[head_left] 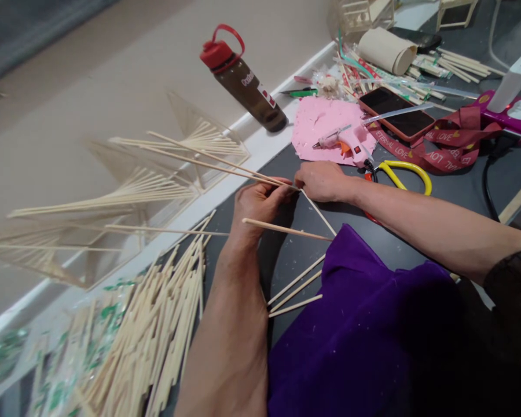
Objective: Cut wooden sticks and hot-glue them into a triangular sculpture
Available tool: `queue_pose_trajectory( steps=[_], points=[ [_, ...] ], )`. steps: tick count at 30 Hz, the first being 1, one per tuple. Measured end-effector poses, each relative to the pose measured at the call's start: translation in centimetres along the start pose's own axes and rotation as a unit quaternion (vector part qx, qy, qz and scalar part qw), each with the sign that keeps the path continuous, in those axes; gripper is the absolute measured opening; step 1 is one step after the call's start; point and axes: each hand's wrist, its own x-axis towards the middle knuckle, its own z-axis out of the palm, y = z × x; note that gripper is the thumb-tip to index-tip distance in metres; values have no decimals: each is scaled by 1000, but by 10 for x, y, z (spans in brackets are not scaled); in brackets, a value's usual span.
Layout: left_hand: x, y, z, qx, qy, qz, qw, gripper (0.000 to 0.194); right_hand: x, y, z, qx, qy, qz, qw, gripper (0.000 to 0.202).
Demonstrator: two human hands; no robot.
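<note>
Two long wooden chopsticks (pixel 208 164) run from the upper left into the fingers of my left hand (pixel 260 200), which is closed around them near their ends. My right hand (pixel 321 180) is curled with its fingertips pinched at the same spot, where another thin stick (pixel 316 211) slants down to the right. The two hands almost touch, and the exact join between the sticks is hidden by the fingers. Another chopstick (pixel 286 228) crosses by my left wrist toward the purple cloth (pixel 351 324), and several stick ends show beside the cloth.
A pile of loose chopsticks (pixel 151 318) and wrapped ones lies at left. Fan-shaped stick frames (pixel 156 191) lean by the wall. Beyond my hands are a bottle (pixel 247 87), a pink glue gun (pixel 351 145), yellow-handled pliers (pixel 406 174), a phone (pixel 397 110) and a ribbon (pixel 455 145).
</note>
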Motion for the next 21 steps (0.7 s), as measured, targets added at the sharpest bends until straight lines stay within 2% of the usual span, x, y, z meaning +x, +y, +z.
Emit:
queue_pose_trajectory(
  steps=[9, 21],
  points=[
    [2, -9, 1, -26, -6, 12, 1000, 25, 1, 2, 7, 20, 45, 16, 999, 38],
    [5, -12, 0, 1, -23, 28, 999, 30, 2, 2, 12, -2, 52, 10, 999, 36]
  ],
)
